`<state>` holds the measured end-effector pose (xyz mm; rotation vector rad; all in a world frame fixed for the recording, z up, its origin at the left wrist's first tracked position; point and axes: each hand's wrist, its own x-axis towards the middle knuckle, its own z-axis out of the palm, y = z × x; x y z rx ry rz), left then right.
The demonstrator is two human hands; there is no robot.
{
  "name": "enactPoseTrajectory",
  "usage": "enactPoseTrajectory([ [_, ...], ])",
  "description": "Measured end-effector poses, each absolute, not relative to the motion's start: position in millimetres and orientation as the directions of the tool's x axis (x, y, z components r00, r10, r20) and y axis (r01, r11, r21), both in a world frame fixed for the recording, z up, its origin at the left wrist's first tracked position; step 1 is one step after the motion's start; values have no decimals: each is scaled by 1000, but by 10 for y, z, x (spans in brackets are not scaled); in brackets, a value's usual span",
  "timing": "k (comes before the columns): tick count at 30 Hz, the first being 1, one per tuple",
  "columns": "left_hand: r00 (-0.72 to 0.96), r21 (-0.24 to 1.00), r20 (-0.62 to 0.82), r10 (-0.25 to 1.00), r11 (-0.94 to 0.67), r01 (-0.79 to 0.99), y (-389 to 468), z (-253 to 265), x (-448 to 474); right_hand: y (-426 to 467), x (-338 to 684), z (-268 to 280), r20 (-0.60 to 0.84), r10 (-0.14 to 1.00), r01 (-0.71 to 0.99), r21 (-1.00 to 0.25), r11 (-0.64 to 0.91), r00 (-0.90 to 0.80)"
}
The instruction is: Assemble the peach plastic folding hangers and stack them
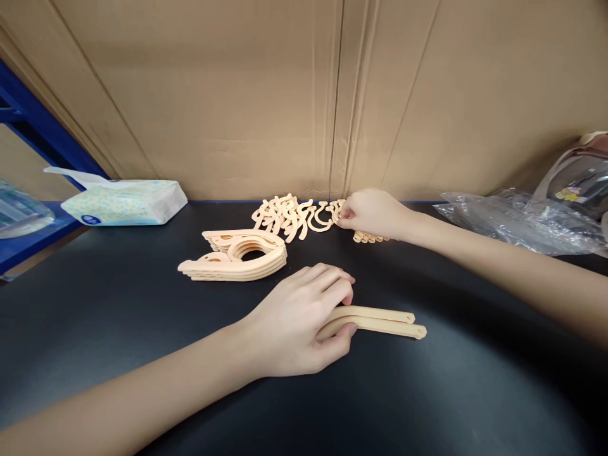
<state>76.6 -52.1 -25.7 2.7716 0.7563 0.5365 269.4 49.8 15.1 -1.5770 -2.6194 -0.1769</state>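
Note:
My left hand (304, 323) is closed around two beige plastic hanger arms (387, 320), which lie side by side just above or on the black table. Their ends with small holes point right. At the back, my right hand (373, 215) is pinched at the right edge of a pile of beige hanger hooks (282, 215); what is between its fingertips is hidden. More beige pieces (368, 238) show partly under my right hand. Left of my left hand lies a neat stack of folded beige hangers (237, 269).
A tissue pack (126, 202) lies at the back left beside a blue metal frame (45, 117). Crumpled clear plastic bags (513, 221) are at the back right. Cardboard (213, 95) stands upright behind the black table (427, 405).

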Motion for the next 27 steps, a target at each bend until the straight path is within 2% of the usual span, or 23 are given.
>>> enactPoseTrajectory([
  [6, 806, 329, 286, 518, -843, 426, -523, -261, 767, 506, 2750, 178, 239, 863, 893, 38, 449, -444],
  [10, 808, 378, 279, 519, -833, 405, -533, -277, 735, 296, 2834, 240, 340, 808, 847, -60, 528, -480],
  [14, 818, 390, 276, 504, -837, 384, -556, -265, 704, -109, 2960, 188, 298, 708, 712, -116, 693, -641],
  [17, 825, 398, 275, 494, -839, 370, -561, -249, 704, -378, 3071, 46, 291, 630, 631, -105, 769, -720],
  [20, 830, 403, 270, 487, -841, 362, -556, -236, 716, -529, 3165, -101, 318, 570, 589, -43, 807, -758],
  [23, 824, 409, 281, 492, -838, 361, -548, -238, 722, -580, 3230, -191, 324, 560, 578, -45, 814, -763],
  [27, 809, 415, 284, 514, -827, 380, -544, -254, 719, -577, 3287, -248, 349, 591, 591, -119, 798, -728],
])
